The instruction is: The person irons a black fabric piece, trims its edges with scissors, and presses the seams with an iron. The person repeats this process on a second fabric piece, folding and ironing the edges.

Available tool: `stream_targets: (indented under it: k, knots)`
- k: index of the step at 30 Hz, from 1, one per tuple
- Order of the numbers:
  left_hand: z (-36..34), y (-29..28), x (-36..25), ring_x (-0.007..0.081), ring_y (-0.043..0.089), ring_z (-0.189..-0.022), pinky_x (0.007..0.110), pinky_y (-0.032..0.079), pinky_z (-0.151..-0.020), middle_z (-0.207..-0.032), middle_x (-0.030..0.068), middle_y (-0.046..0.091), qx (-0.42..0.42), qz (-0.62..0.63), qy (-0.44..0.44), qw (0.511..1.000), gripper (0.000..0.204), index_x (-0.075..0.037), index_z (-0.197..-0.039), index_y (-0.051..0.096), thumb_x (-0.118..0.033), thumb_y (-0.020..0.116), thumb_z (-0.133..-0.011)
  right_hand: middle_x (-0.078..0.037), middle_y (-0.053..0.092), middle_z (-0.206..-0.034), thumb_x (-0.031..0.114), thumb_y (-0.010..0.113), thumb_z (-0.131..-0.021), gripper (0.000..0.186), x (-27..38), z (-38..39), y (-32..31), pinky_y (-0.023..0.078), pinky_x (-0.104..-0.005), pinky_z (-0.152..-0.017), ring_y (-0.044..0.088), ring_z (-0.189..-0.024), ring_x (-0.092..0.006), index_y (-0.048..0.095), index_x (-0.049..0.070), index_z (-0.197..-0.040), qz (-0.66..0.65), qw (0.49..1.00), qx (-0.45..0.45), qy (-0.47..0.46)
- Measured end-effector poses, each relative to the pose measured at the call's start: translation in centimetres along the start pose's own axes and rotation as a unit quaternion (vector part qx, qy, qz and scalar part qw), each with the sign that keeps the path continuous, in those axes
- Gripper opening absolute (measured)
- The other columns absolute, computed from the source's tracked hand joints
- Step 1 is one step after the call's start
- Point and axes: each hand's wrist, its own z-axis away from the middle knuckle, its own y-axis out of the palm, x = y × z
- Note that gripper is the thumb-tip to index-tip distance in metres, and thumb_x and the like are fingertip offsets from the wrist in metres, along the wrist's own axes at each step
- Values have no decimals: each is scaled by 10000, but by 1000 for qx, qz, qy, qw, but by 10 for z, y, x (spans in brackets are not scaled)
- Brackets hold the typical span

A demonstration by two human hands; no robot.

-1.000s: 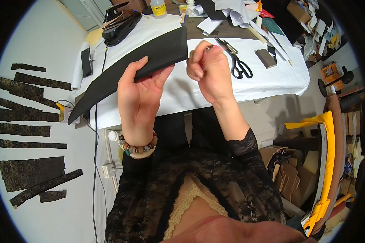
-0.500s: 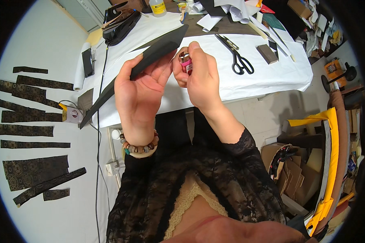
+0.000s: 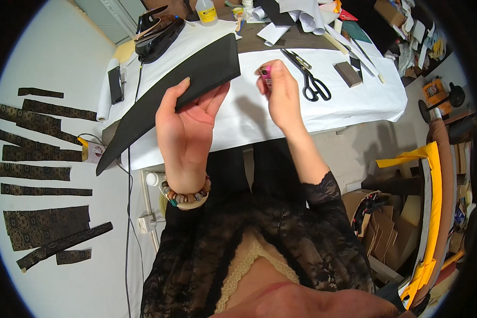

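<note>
A long black fabric piece [image 3: 169, 85], wide at its far end and tapering to a point at the near left, is held up over the table. My left hand [image 3: 188, 119] grips its near edge, thumb on top and fingers underneath. Apart from it, to the right, my right hand [image 3: 283, 93] is closed around a small pink lighter [image 3: 266, 76] with a metal top. I cannot see a flame. Black-handled scissors [image 3: 308, 79] lie just right of that hand on the white table covering [image 3: 355, 100].
A black iron [image 3: 159, 37] stands at the back left, its cord [image 3: 128, 212] hanging down. Nearby are a clear bottle [image 3: 206, 13] and a phone [image 3: 114, 84]. A grey block [image 3: 347, 74] lies on the right. Patterned fabric strips [image 3: 42, 169] hang at the left.
The black piece has turned so its broad face shows more. My right hand with the lighter has moved right, away from the piece's edge.
</note>
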Motion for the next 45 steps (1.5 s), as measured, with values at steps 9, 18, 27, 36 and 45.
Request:
stream_targets:
  k: [9, 18, 27, 36, 45]
  knots:
    - [-16, -55, 24, 272, 594, -1142, 452, 525, -957, -1260, 133, 574, -34, -43, 59, 997, 387, 25, -1290, 480, -90, 548, -927, -149, 636, -1031, 164, 720, -785, 249, -135, -97, -16, 467, -434, -875, 591, -984, -345, 684, 52, -1005, 487, 844, 62, -216]
    - [-59, -134, 47, 186, 576, -1059, 306, 463, -925, -1178, 93, 605, 9, -305, 175, 936, 328, 55, -1202, 576, -93, 641, -916, -110, 667, -1069, 314, 682, -904, 428, -40, -121, 90, 545, -319, -800, 658, -934, -161, 598, -17, -1162, -166, 887, 307, 304]
    - [-9, -162, 21, 196, 646, -937, 323, 510, -846, -1004, 173, 669, 150, -425, -163, 878, 277, 65, -1126, 627, -148, 558, -963, -66, 694, -943, 151, 696, -898, 252, -31, -60, 73, 507, -249, -737, 632, -826, -101, 641, -39, -1055, -162, 976, 136, 41]
    - [-104, -60, -85, 286, 567, -892, 526, 202, -1112, -821, 98, 596, 134, -526, 585, 602, 248, -16, -812, 611, -237, 534, -895, -217, 709, -944, -89, 647, -665, 415, -50, 8, 116, 555, -301, -651, 696, -686, -265, 641, -115, -1079, 60, 945, 75, -313]
    - [-70, -117, -90, 223, 429, -625, 418, 322, -743, -627, 42, 505, 81, -547, 547, 628, 188, -45, -615, 505, -148, 623, -719, -73, 696, -807, 261, 678, -732, 259, -80, -103, 126, 548, -314, -640, 667, -674, -237, 705, 56, -888, 32, 859, 272, -433]
